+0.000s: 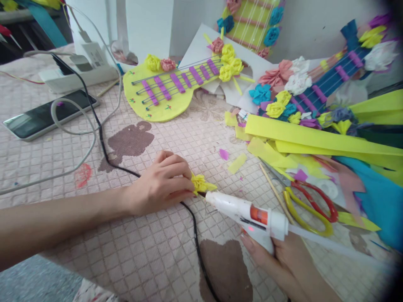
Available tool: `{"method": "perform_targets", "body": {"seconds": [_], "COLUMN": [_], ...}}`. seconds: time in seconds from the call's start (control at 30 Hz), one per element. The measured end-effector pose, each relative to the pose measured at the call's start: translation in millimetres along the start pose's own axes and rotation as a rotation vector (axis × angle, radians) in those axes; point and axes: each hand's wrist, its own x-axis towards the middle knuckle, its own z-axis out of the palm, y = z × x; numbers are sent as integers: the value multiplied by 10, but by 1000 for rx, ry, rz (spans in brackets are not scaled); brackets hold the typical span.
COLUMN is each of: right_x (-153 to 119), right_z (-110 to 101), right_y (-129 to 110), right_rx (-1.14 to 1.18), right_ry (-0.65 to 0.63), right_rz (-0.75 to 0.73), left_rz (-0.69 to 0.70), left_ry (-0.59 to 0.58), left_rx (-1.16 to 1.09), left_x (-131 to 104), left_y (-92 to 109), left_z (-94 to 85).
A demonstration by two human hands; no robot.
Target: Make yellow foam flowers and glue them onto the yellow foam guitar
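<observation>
My left hand is closed on a small yellow paper flower low over the table, its fingertips covering part of it. From the right, my right hand grips a white hot glue gun by its handle, and a small red light glows on the body. The gun's dark nozzle tip is right at the flower's lower edge; whether glue is coming out cannot be made out. A long translucent glue stick sticks out of its back end.
A black cord crosses the table under my left hand. Scissors with red and yellow handles lie among yellow paper strips. Behind are a yellow paper guitar, a blue one, a phone and a power strip.
</observation>
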Motion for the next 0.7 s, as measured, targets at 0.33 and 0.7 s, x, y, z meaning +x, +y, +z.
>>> {"method": "perform_targets", "body": {"seconds": [0.33,0.7], "right_x": [-47,-75], "right_z": [-1,9], "right_y": [44,47], "right_rx": [-30,-16], "right_ry": [-11,35], "right_rz": [-21,-1], "left_rz": [-207,-292], "left_ry": [-17,-30], "left_rx": [-222,-335], "left_x": [28,40], "left_y": [38,33], "left_z": [-10,4]}}
